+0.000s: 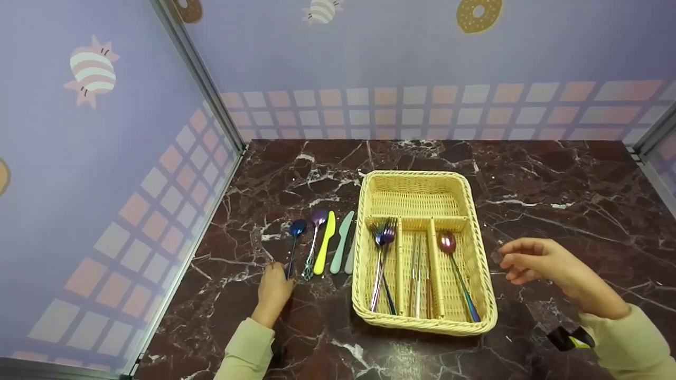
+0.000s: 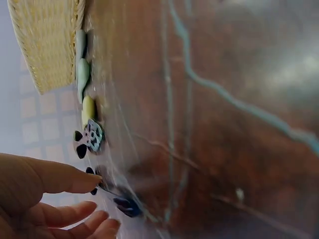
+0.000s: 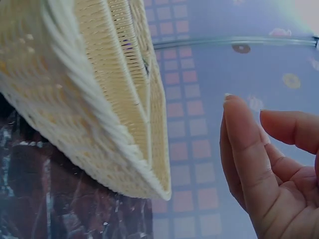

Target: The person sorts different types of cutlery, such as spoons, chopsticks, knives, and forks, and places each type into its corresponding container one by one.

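My left hand (image 1: 274, 290) is at the lower handle of a dark blue spoon (image 1: 298, 227). In the left wrist view the thumb (image 2: 75, 179) presses on the thin handle, whose broad end (image 2: 128, 206) sticks out below; the other fingers (image 2: 75, 214) sit loosely beside it, and the index finger seems hidden. To the spoon's right lie a purple spoon with an ornate handle (image 1: 319, 217), a yellow knife (image 1: 325, 243) and a mint-green knife (image 1: 342, 243). My right hand (image 1: 538, 261) hovers right of the wicker basket (image 1: 478, 253), fingers loosely bent, holding nothing.
The basket's front left compartment holds forks (image 1: 388, 232), the middle one chopsticks (image 1: 418, 274), the right one a reddish spoon (image 1: 447, 243). A greyish knife (image 1: 350, 256) is partly hidden by the basket's left wall. Patterned panels (image 1: 401, 53) edge the marbled table (image 1: 554, 184).
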A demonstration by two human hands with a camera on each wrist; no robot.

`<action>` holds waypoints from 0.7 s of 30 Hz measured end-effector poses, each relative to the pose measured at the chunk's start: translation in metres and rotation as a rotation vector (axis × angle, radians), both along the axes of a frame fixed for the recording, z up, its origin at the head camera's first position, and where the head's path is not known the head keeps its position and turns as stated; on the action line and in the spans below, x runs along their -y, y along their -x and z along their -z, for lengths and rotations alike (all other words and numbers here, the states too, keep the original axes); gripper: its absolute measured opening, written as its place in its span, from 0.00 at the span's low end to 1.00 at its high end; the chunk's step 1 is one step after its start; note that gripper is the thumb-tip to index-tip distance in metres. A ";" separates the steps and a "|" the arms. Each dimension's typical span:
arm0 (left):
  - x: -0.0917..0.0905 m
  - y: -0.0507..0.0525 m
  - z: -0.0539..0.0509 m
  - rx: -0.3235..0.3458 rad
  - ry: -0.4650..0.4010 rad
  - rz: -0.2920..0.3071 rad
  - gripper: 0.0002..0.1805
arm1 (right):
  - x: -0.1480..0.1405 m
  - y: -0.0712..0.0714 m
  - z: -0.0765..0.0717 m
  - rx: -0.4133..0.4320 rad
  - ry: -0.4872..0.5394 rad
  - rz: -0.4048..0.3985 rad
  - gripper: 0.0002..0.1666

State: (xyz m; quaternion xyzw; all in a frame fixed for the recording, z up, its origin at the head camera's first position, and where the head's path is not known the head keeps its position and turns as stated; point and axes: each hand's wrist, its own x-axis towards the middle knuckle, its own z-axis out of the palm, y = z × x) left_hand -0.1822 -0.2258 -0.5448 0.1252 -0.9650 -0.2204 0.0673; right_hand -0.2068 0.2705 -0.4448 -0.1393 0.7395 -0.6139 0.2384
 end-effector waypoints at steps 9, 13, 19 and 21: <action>0.007 0.005 -0.002 0.058 -0.021 0.047 0.07 | -0.011 0.002 0.013 0.047 0.113 0.049 0.13; 0.020 0.015 0.012 0.107 -0.085 0.039 0.05 | -0.012 0.003 0.013 0.055 0.145 0.048 0.14; 0.063 0.050 0.094 0.114 -0.113 0.078 0.10 | -0.012 0.003 0.012 0.053 0.168 0.037 0.14; 0.074 0.059 0.120 0.103 -0.111 0.108 0.11 | -0.013 0.003 0.013 0.053 0.174 0.036 0.14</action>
